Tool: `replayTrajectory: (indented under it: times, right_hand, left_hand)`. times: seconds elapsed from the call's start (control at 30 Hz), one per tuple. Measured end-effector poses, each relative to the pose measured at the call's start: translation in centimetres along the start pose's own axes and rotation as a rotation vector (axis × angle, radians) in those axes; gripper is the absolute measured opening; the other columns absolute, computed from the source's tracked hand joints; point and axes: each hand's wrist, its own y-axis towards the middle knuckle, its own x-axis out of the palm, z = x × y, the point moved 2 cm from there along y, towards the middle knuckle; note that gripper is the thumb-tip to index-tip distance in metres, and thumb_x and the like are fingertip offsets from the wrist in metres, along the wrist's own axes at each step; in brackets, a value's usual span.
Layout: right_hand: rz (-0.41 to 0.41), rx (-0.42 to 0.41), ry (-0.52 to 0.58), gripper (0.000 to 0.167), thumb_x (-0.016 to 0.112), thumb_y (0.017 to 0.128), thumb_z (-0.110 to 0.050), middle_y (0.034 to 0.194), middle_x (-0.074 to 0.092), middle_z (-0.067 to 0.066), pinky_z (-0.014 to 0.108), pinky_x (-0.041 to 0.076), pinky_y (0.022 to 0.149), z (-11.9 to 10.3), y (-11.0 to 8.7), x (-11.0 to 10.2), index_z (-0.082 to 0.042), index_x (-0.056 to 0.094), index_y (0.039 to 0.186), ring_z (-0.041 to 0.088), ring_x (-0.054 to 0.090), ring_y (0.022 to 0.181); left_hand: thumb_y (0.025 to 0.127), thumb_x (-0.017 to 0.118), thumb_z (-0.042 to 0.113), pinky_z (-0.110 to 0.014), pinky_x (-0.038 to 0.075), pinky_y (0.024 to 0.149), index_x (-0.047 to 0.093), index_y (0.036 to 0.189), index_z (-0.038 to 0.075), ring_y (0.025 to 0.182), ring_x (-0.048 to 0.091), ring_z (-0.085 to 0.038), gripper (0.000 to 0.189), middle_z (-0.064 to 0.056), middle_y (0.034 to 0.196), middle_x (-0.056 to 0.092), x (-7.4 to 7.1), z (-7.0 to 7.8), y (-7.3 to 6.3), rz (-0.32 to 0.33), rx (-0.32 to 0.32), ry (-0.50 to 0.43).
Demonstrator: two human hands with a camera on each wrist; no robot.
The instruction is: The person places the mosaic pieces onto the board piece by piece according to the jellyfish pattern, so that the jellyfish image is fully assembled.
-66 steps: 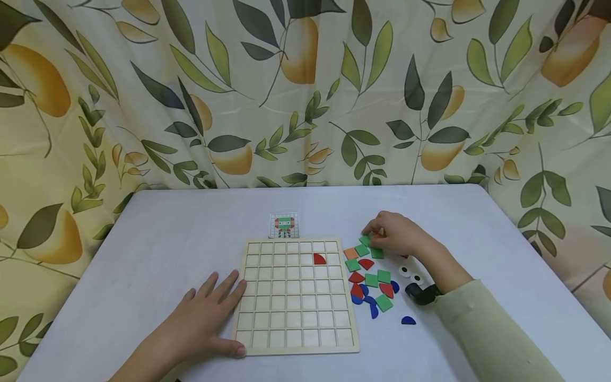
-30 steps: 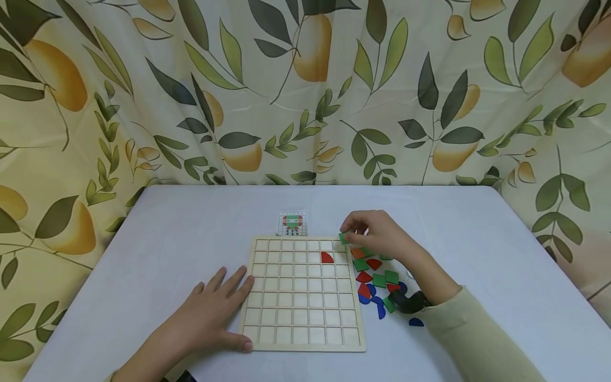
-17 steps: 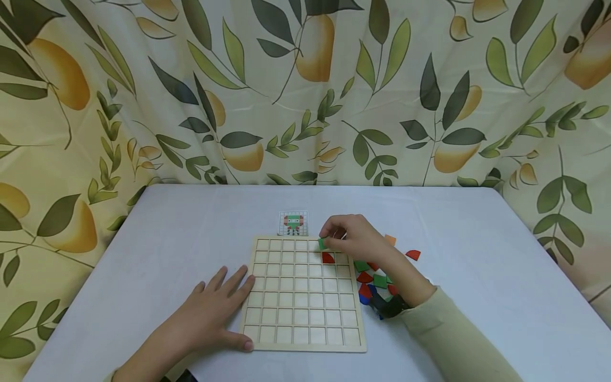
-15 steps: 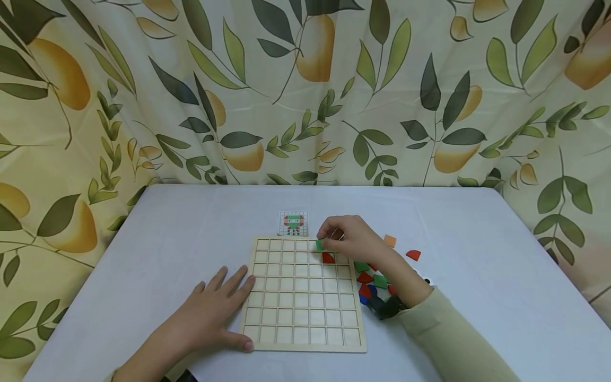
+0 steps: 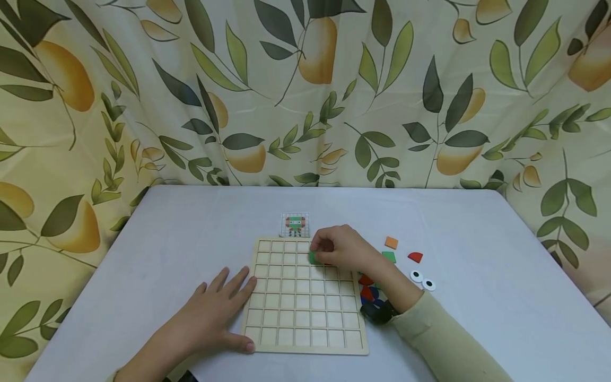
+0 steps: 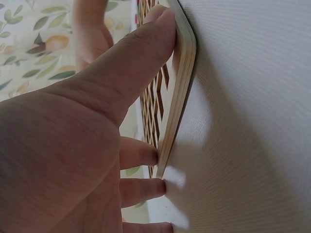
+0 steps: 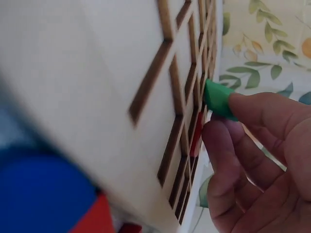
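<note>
My right hand (image 5: pixel 346 248) pinches a green square tile (image 7: pixel 218 99) between thumb and fingers, over the upper part of the wooden grid board (image 5: pixel 286 302). One edge of the tile is right at a cell of the second row. Just beside it, a red quarter-circle tile (image 7: pixel 196 138) lies in its cell, mostly hidden by the hand in the head view. My left hand (image 5: pixel 210 313) rests with spread fingers against the board's left side, its thumb (image 6: pixel 141 53) on the near corner and the fingertips along the edge.
A small pattern card (image 5: pixel 295 225) lies behind the board. To the right are an orange square (image 5: pixel 391 242), a green square (image 5: pixel 389 257), a red quarter-circle (image 5: pixel 415 257) and two eye discs (image 5: pixel 422 280). More red and blue pieces lie partly under the right forearm.
My right hand has taken the green square from the loose pieces, carried it left over the board's top row, then down to the second row. The left hand stays on the board.
</note>
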Motion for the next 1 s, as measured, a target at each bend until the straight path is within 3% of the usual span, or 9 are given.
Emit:
replayTrajectory:
  times: [0.47,1.0]
  right_hand:
    - [-0.019,0.032,-0.071,0.005,0.074,0.088,-0.015,0.083,0.063,-0.007,0.029,0.049,0.068,0.13,-0.26,0.02,-0.017,0.073,0.093,0.011,0.056,0.072]
    - [-0.076,0.025,-0.114,0.018,0.072,0.091,-0.019,0.082,0.059,-0.005,0.029,0.047,0.067,0.23,-0.59,-0.17,-0.015,0.076,0.109,0.012,0.052,0.073]
  left_hand:
    - [0.062,0.067,0.083,-0.077,0.025,0.104,0.031,0.158,0.018,0.15,0.016,-0.047,0.121,-0.007,0.166,0.02,-0.03,0.07,-0.01,0.002,0.002,0.003]
    - [0.062,0.069,0.082,-0.077,0.026,0.104,0.032,0.157,0.018,0.149,0.017,-0.047,0.12,-0.008,0.166,0.021,-0.12,0.08,-0.08,0.007,0.004,0.006]
